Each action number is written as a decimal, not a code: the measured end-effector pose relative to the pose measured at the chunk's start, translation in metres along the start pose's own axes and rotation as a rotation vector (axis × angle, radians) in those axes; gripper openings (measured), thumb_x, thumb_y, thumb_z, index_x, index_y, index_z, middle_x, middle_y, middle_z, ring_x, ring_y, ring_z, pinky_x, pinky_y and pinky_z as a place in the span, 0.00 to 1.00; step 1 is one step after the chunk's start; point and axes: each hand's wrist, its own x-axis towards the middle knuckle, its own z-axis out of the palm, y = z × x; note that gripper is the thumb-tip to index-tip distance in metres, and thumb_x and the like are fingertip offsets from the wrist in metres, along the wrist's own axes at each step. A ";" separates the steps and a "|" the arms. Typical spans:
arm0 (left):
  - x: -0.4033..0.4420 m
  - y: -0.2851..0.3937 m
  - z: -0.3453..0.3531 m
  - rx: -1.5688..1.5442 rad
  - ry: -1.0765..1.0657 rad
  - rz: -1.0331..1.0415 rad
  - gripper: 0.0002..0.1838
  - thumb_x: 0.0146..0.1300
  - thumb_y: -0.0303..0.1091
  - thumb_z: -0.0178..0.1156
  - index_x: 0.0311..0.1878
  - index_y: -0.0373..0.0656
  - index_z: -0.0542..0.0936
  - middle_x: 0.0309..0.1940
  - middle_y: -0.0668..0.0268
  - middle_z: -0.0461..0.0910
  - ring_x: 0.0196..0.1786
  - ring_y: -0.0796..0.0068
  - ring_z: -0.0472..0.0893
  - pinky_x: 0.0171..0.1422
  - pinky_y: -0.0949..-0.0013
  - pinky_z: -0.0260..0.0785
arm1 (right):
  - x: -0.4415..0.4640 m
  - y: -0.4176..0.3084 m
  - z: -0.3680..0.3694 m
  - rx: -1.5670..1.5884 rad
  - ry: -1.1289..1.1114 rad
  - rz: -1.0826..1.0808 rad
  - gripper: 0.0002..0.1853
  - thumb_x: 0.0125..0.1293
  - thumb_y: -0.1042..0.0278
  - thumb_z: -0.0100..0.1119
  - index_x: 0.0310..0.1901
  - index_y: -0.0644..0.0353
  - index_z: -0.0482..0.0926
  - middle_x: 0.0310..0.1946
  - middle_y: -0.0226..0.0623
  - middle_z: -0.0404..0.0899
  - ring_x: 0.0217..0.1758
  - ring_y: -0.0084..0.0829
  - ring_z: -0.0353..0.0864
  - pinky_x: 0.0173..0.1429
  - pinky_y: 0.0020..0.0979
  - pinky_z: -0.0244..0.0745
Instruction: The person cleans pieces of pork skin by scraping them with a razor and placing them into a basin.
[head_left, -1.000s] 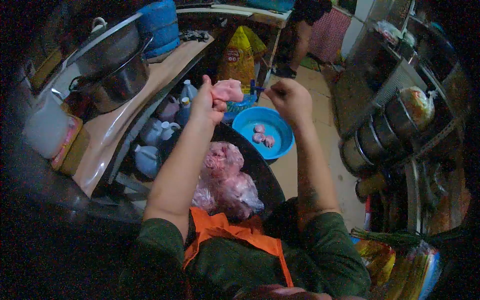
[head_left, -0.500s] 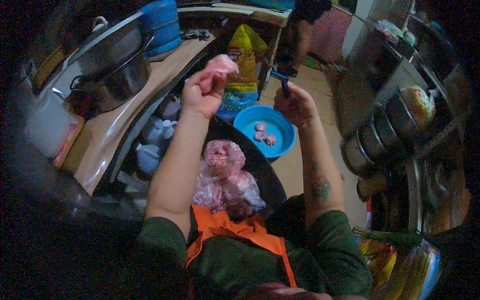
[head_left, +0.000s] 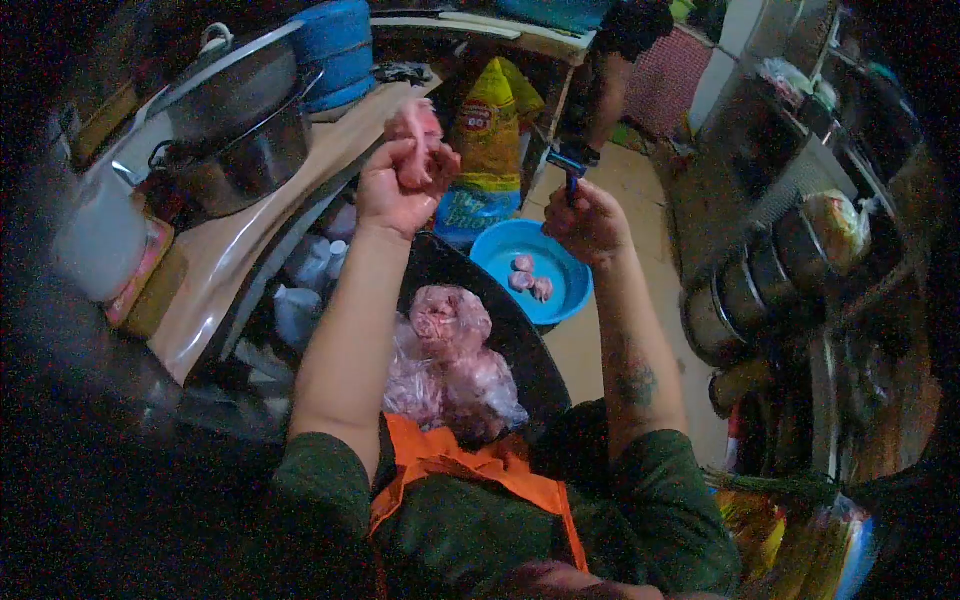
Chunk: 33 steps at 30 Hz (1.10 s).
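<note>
Raised at the upper middle, my left hand grips a pale pink piece of meat, which sticks up above the fingers. My right hand is closed around the handle of a dark blue razor, its head pointing up and apart from the meat. Below and between the hands, a blue basin holds several small pink pieces. Closer to my orange apron, clear plastic bags of pink meat rest in a dark, wide container.
A counter on the left bears a large metal pot. Plastic jugs stand below it. A yellow sack is behind the basin. Metal pots line the right rack. Another person's leg shows at the back.
My left hand has moved up and left, turning the meat upright. My right hand has turned, and the razor, near the meat a second ago, now points upward away from it.
</note>
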 end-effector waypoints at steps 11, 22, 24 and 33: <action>0.005 -0.006 -0.002 0.109 -0.042 -0.341 0.18 0.53 0.45 0.55 0.41 0.43 0.71 0.26 0.67 0.71 0.24 0.75 0.70 0.22 0.78 0.62 | -0.005 -0.006 0.011 0.049 0.212 -0.075 0.14 0.60 0.57 0.46 0.22 0.55 0.68 0.16 0.32 0.65 0.19 0.26 0.62 0.27 0.28 0.56; -0.002 -0.018 0.002 0.098 -0.081 -0.488 0.21 0.52 0.50 0.50 0.39 0.42 0.72 0.23 0.66 0.71 0.20 0.76 0.70 0.17 0.78 0.59 | -0.010 -0.020 0.010 -0.434 0.359 -0.276 0.09 0.60 0.63 0.50 0.30 0.59 0.70 0.16 0.27 0.64 0.18 0.19 0.62 0.22 0.20 0.55; -0.006 -0.021 0.006 0.159 -0.071 -0.479 0.19 0.52 0.49 0.52 0.36 0.42 0.71 0.25 0.65 0.72 0.19 0.77 0.69 0.16 0.81 0.58 | -0.013 -0.022 0.015 -0.475 0.386 -0.300 0.09 0.60 0.63 0.51 0.30 0.59 0.71 0.16 0.26 0.64 0.18 0.18 0.62 0.21 0.19 0.54; -0.009 -0.035 0.003 0.540 -0.092 -0.351 0.17 0.53 0.34 0.53 0.48 0.44 0.69 0.33 0.63 0.75 0.26 0.80 0.73 0.17 0.83 0.59 | -0.028 -0.029 0.056 -1.085 0.458 -0.533 0.13 0.51 0.61 0.64 0.23 0.62 0.75 0.18 0.27 0.73 0.21 0.17 0.68 0.25 0.22 0.62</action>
